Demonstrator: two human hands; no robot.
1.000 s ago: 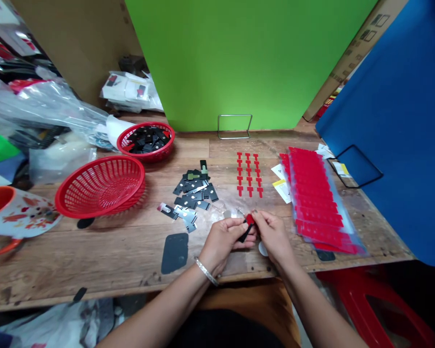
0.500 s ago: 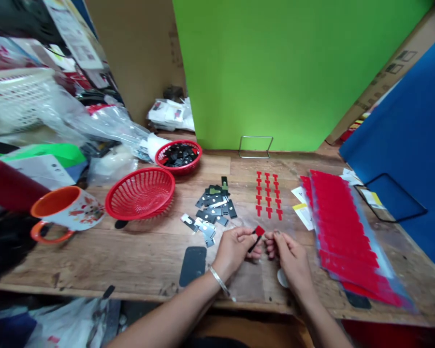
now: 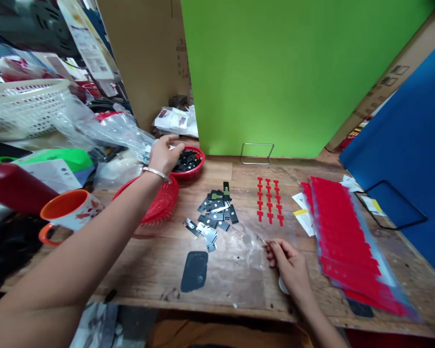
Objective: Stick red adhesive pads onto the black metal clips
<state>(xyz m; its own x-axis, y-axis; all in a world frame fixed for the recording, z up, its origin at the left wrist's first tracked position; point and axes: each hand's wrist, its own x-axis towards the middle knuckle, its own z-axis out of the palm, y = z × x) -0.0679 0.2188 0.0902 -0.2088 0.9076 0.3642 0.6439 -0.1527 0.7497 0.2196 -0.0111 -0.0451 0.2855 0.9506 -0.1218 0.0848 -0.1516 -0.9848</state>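
My left hand, a silvery bangle at its wrist, is stretched out over the left rim of a small red basket full of black pieces. Its thumb and fingers are apart, and I see nothing between them. Low over the table, my right hand has its fingers pinched together; a thin, small tip pokes out, too fine to name. A loose pile of flat black and silver pieces lies between the hands. Beyond my right hand are rows of red T-shaped pieces.
A larger red basket sits partly under my left forearm, beside an orange-and-white mug. Red sheets in clear plastic lie at right, near a black wire stand. A green panel rises behind the table.
My left hand has swung from beside my right hand up and left to the small basket. The black piece with a red end no longer shows in it. My right hand has barely moved.
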